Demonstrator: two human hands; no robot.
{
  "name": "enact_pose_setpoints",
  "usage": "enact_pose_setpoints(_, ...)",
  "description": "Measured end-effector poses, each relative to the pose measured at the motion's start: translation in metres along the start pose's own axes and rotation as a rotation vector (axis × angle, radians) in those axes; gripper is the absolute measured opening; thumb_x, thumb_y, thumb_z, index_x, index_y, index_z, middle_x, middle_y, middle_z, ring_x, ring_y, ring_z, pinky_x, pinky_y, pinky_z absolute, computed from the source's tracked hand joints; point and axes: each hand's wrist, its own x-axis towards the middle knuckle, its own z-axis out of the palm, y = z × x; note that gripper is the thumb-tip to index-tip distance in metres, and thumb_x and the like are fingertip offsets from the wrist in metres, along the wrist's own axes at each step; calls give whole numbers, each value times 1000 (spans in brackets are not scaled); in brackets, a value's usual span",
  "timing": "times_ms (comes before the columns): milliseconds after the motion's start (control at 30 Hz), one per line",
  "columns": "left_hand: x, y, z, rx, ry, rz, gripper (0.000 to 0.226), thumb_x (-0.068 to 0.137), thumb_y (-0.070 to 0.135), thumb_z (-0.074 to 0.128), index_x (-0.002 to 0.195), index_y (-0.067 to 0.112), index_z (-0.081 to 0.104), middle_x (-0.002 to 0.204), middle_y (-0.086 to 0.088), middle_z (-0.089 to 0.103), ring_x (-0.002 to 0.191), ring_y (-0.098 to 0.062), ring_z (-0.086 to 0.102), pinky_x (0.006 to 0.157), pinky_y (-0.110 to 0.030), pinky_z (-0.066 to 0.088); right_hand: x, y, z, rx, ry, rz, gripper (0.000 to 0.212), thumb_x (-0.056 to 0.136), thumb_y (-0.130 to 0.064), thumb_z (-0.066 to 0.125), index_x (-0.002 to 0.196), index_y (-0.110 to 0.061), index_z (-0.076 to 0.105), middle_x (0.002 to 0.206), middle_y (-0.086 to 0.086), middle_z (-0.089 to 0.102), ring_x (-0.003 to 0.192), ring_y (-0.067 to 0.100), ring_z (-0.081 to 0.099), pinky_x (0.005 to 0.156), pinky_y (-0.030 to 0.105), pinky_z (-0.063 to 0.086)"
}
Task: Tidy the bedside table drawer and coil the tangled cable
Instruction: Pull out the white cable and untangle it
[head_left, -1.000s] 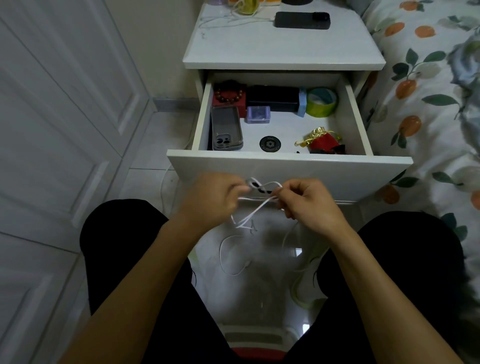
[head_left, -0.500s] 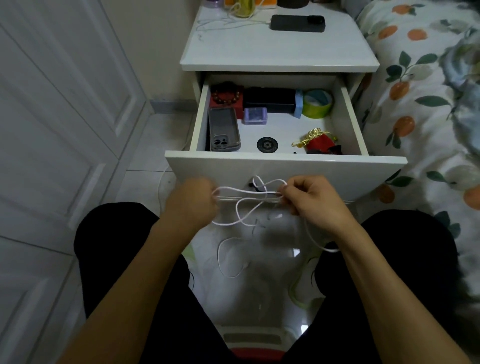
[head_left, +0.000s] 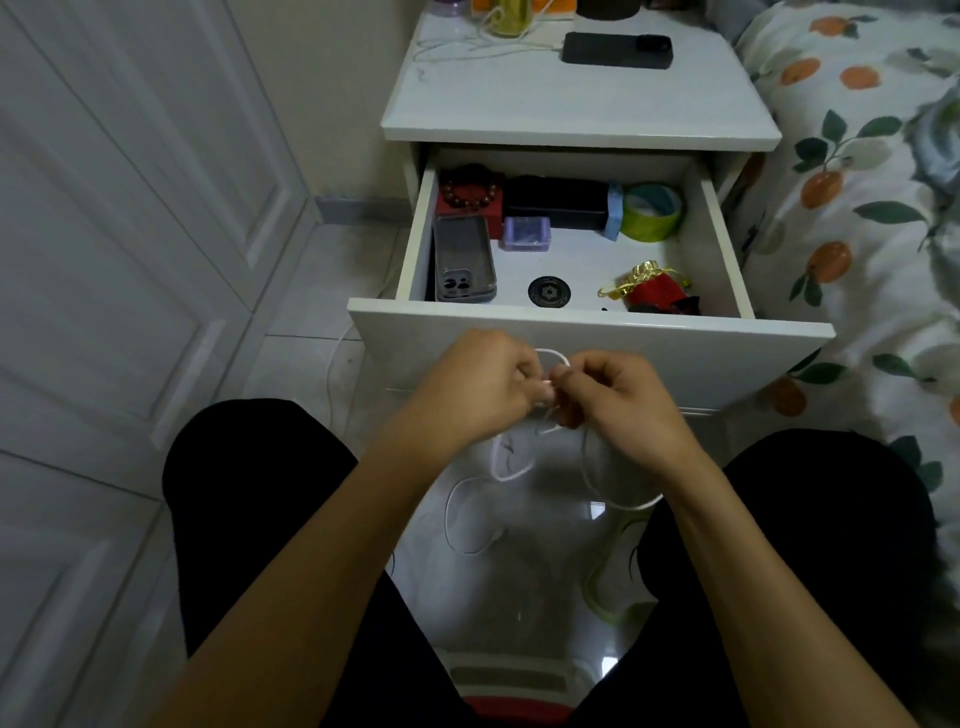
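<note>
Glossy pale floor tiles fill the lower part of the head view, with white panelled doors on the left and a bed under a fruit-print cover on the right. Between them stands the white bedside table, its drawer pulled fully out. On the tabletop lie a dark phone and a thin white lead trailing towards the back corner.

Inside the drawer, objects sit along the back and sides: a bead bracelet on a red box, a long black case, a roll of green tape, a small purple box, a clear phone case, a black round disc and a red pouch with gold ribbon.

In front of the drawer face, above the person's lap, the left hand and right hand meet. Both have fingers curled, pinching the white cable at 1 small loop between them. The rest hangs in loose loops below, and 1 strand drapes towards the right knee.

Pulling the hands apart while a knot remains would likely tighten the tangle. The hanging loops could also cross and snag again, or the free end could slip down to the floor. Whether a knot sits between the fingertips cannot be told.
</note>
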Motion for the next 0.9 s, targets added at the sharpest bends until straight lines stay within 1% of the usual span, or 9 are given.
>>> enact_pose_setpoints(100, -2, -27, -11, -29, 54, -120, 15, 89, 26, 68, 75, 20, 70, 71, 2, 65, 69, -12, 59, 64, -26, 43, -3, 7, -12, -36, 62, 35, 25, 97, -15, 56, 79, -3, 69, 58, -2, 64, 51, 5, 57, 53, 15, 47)
enact_pose_setpoints(200, -6, -60, -21, 141, 222, -223, 15, 92, 27, 63, 86, 15, 71, 75, -1, 63, 74, -18, 60, 66, -29, 42, -1, 8, -18, -114, 79, 40, 27, 96, -20, 58, 77, -4, 69, 57, 0, 63, 50, 6, 54, 52, 17, 44)
enact_pose_setpoints(333, -5, -36, -11, 56, 34, 99, 25, 89, 29, 67, 114, 23, 69, 103, 5, 70, 92, -11, 61, 82, -27, 45, 2, 5, -4, -165, -22, 8, 29, 97, -26, 56, 77, -7, 67, 59, 4, 62, 50, 6, 53, 52, 17, 42)
enact_pose_setpoints(433, -4, -24, -1, 91, 23, 177, 17, 90, 25, 66, 103, 21, 75, 96, 0, 74, 87, -16, 65, 82, -34, 50, 2, 5, 0, -163, -59, -2, 29, 98, -25, 55, 79, -5, 67, 55, -1, 60, 49, 6, 51, 52, 17, 41)
enact_pose_setpoints(500, -6, -37, -5, 56, 103, 121, 15, 92, 20, 63, 94, 15, 77, 87, -4, 74, 80, -20, 64, 78, -36, 50, 1, 9, -6, -167, -6, 17, 28, 96, -24, 57, 78, -6, 67, 58, 0, 63, 50, 8, 53, 54, 22, 44)
enact_pose_setpoints(600, -11, -66, -17, 182, 217, -139, 18, 91, 22, 61, 85, 11, 74, 80, -6, 69, 76, -25, 63, 69, -33, 47, 1, 15, -18, -260, 105, 26, 26, 93, -24, 60, 72, -10, 67, 67, 7, 67, 53, 7, 52, 54, 23, 42)
enact_pose_setpoints(667, -14, -71, -20, 365, 148, -296, 14, 89, 23, 60, 87, 14, 71, 83, -5, 66, 81, -25, 63, 68, -31, 45, 3, 14, -16, -272, 123, 18, 25, 93, -24, 59, 73, -10, 67, 73, 12, 68, 57, 10, 52, 55, 24, 42)
enact_pose_setpoints(800, -12, -40, -6, 18, -93, -32, 25, 86, 28, 71, 110, 20, 69, 92, 4, 69, 83, -10, 63, 78, -25, 50, 5, 9, -1, -207, 19, -29, 22, 95, -23, 56, 81, -9, 66, 74, 13, 67, 63, 24, 58, 63, 38, 50)
enact_pose_setpoints(900, -6, -34, 4, -9, -73, 102, 11, 88, 25, 68, 97, 22, 74, 77, 16, 64, 71, -3, 59, 68, -17, 43, 2, 12, 0, -187, -31, -36, 21, 96, -21, 55, 83, -10, 66, 66, 2, 65, 62, 17, 62, 65, 36, 52)
